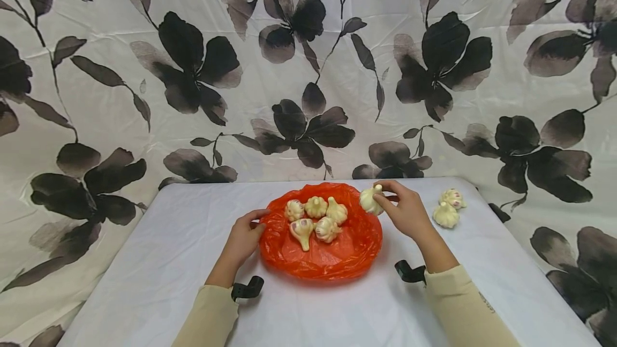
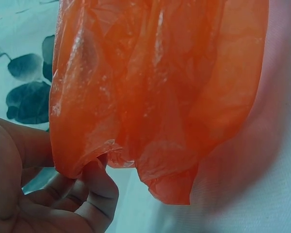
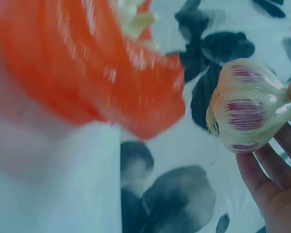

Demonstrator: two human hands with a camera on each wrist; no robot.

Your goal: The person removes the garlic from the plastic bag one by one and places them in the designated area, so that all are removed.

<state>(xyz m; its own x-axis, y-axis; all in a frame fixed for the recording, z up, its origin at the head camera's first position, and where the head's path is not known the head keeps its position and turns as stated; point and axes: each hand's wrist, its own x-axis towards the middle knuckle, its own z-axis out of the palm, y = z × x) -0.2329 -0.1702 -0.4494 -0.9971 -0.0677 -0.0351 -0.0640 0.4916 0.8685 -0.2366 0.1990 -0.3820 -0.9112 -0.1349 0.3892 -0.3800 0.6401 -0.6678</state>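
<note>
A red plastic bag lies opened out on the table, its rim rolled into a round shape, with several garlic bulbs inside. My left hand pinches the bag's left edge; in the left wrist view, thumb and fingers close on the thin orange-red plastic. At the bag's right rim, my right hand holds one garlic bulb by its stem. That purple-streaked bulb has its root end pointing away from the fingers in the right wrist view.
Two more garlic bulbs sit together on the right side of the white-covered table. Behind the table hangs a pale cloth with dark flowers. Black wrist cameras are worn on both wrists.
</note>
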